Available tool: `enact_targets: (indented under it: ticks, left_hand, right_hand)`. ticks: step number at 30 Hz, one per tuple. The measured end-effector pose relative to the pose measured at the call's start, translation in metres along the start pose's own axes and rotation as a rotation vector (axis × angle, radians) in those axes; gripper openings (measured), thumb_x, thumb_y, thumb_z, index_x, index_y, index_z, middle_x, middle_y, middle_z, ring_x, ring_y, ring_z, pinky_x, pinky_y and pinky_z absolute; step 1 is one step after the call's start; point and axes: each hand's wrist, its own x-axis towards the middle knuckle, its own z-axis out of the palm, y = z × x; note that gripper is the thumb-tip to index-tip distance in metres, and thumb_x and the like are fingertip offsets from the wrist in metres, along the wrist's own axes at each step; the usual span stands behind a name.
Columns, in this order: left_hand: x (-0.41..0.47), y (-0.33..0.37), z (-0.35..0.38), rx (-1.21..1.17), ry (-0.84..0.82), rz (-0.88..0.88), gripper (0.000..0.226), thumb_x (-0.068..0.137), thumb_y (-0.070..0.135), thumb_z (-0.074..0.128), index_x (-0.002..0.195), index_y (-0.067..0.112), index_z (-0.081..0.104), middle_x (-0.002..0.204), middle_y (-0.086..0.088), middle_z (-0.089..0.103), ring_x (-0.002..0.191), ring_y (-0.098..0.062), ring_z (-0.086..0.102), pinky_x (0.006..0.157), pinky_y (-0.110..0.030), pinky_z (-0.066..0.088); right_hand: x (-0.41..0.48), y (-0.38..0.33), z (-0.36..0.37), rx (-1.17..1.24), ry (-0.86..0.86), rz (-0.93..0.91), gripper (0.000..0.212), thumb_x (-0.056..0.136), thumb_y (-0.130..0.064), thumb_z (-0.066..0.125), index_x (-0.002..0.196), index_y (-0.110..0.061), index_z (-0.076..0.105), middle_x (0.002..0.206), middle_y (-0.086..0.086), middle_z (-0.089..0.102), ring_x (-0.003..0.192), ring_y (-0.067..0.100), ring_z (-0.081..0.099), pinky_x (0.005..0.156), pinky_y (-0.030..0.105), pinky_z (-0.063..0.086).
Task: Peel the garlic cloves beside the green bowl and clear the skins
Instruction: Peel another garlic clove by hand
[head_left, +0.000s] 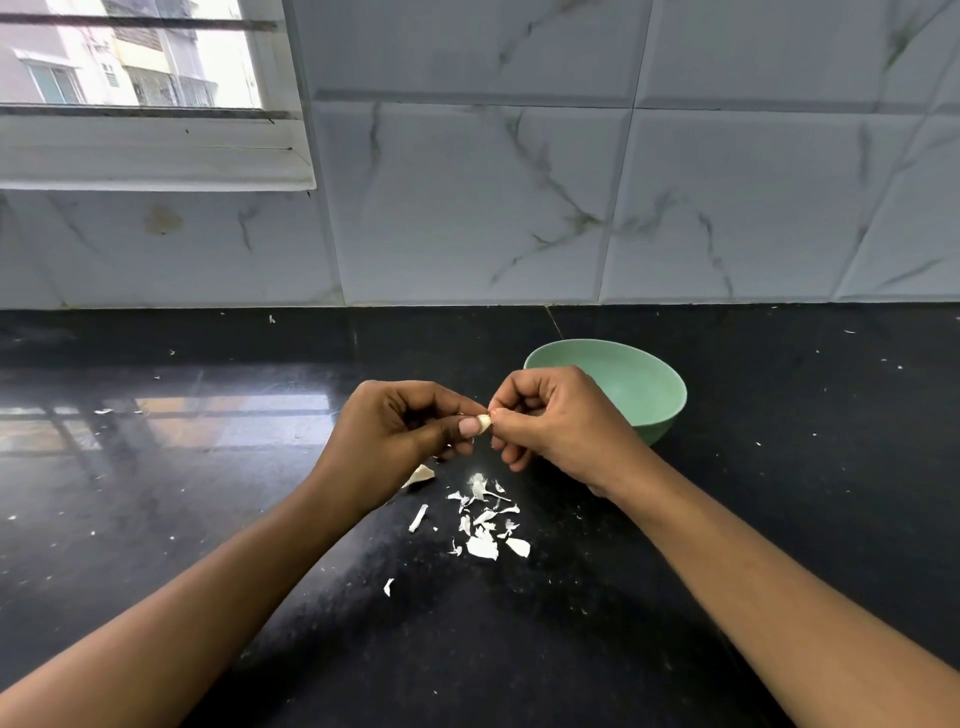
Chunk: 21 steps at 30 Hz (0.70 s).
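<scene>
A small pale garlic clove (484, 424) is pinched between both hands above the black counter. My left hand (400, 436) grips it with thumb and fingers; my right hand (556, 426) pinches its right end with the fingertips. The green bowl (644, 387) stands just behind my right hand, which hides part of its near rim; what shows of its inside looks empty. Several white garlic skins (483, 519) lie scattered on the counter below the hands. A larger pale piece (421, 475) lies under my left hand, partly hidden.
The black stone counter (779, 467) runs to a marble-patterned tile wall (571, 208) at the back. A window (130, 67) is at the upper left. Small white flecks dot the counter, with one stray skin (388, 586) nearer to me.
</scene>
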Motion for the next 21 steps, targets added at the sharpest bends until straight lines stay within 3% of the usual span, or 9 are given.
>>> enact_targets:
  ticks: [4, 8, 19, 21]
  left_hand:
    - [0.000, 0.000, 0.003, -0.136, 0.042, -0.040, 0.019, 0.068, 0.016, 0.070, 0.086, 0.011, 0.072, 0.068, -0.007, 0.072, 0.060, -0.012, 0.068, 0.060, -0.024, 0.056]
    - [0.002, -0.002, 0.002, -0.216, 0.103, -0.084, 0.018, 0.065, 0.016, 0.071, 0.083, 0.011, 0.072, 0.072, -0.006, 0.074, 0.064, -0.014, 0.070, 0.061, -0.025, 0.058]
    - [-0.003, -0.002, 0.003, 0.119, 0.128, 0.074, 0.011, 0.075, 0.017, 0.073, 0.084, 0.025, 0.074, 0.076, 0.009, 0.074, 0.066, -0.009, 0.070, 0.062, -0.023, 0.057]
    - [-0.003, -0.002, 0.004, 0.169, 0.141, 0.108, 0.011, 0.074, 0.025, 0.072, 0.084, 0.028, 0.074, 0.077, 0.013, 0.074, 0.068, -0.007, 0.070, 0.064, -0.024, 0.057]
  right_hand:
    - [0.000, -0.002, 0.005, 0.285, -0.017, 0.111, 0.019, 0.088, 0.000, 0.056, 0.070, -0.006, 0.059, 0.051, 0.001, 0.058, 0.042, 0.008, 0.052, 0.041, 0.019, 0.046]
    - [0.000, -0.005, 0.004, 0.443, -0.008, 0.155, 0.015, 0.089, -0.003, 0.057, 0.076, -0.005, 0.062, 0.059, 0.005, 0.062, 0.047, 0.010, 0.057, 0.044, 0.020, 0.050]
    - [0.003, -0.002, -0.005, 0.246, -0.045, 0.118, 0.008, 0.087, -0.004, 0.064, 0.080, -0.002, 0.067, 0.067, 0.008, 0.069, 0.057, 0.013, 0.067, 0.051, 0.018, 0.053]
    - [0.003, 0.000, -0.003, 0.228, -0.041, 0.103, 0.009, 0.088, -0.003, 0.063, 0.080, -0.002, 0.066, 0.067, 0.008, 0.069, 0.058, 0.013, 0.067, 0.051, 0.019, 0.053]
